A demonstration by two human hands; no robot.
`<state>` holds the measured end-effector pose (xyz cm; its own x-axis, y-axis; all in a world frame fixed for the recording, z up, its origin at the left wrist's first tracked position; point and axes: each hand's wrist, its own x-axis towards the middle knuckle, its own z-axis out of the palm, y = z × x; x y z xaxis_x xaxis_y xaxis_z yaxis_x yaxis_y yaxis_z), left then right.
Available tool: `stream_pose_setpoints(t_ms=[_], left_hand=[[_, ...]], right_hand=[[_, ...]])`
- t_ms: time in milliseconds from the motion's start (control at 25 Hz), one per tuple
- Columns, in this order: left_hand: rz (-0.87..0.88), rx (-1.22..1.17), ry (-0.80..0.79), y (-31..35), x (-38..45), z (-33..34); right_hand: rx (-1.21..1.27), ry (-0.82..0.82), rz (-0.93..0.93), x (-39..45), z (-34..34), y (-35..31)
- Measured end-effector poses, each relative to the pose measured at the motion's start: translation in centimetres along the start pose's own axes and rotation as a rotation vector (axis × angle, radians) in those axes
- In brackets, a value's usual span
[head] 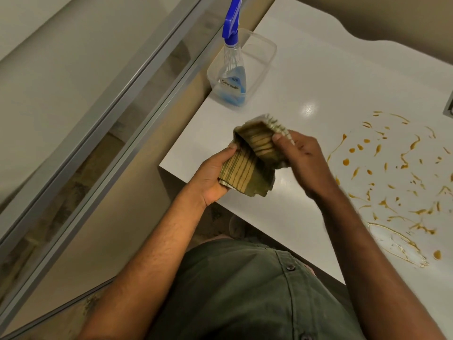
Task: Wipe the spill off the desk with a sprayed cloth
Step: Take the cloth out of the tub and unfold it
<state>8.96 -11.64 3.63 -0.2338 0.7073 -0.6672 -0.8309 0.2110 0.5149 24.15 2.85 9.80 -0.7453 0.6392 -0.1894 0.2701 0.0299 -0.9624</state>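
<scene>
A folded green-and-yellow striped cloth (252, 158) is held above the white desk (306, 77) near its left corner. My left hand (213, 177) grips the cloth's lower part from the left. My right hand (304, 155) pinches its upper fringed edge from the right. An orange-brown spill (397, 182) of drops and streaks spreads over the desk's right side, apart from the cloth. A clear spray bottle (232, 67) with blue liquid and a blue trigger head stands at the desk's far left edge.
A clear plastic container (262, 52) sits right behind the spray bottle. A glass partition with a metal frame (117, 99) runs along the left of the desk. A dark object (450, 101) shows at the right frame edge.
</scene>
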Motion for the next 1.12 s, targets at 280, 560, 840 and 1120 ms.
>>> stream_pose_setpoints(t_ms=[280,560,840,1120], left_hand=[[-0.047,-0.096,-0.094,0.8,-1.5,-1.5],[-0.064,-0.237,-0.136,0.9,-1.8,-2.5],[-0.079,-0.004,0.021,2.3,-2.3,-0.8],[-0.106,-0.167,0.234,0.6,-0.3,0.4]], right_hand=[[0.797,-0.046,0.448,3.8,-2.7,0.8],[0.668,0.006,0.266,3.3,0.9,0.9],[0.51,-0.434,0.035,2.5,1.3,-5.0],[-0.375,0.029,-0.084,2.9,4.8,-5.7]])
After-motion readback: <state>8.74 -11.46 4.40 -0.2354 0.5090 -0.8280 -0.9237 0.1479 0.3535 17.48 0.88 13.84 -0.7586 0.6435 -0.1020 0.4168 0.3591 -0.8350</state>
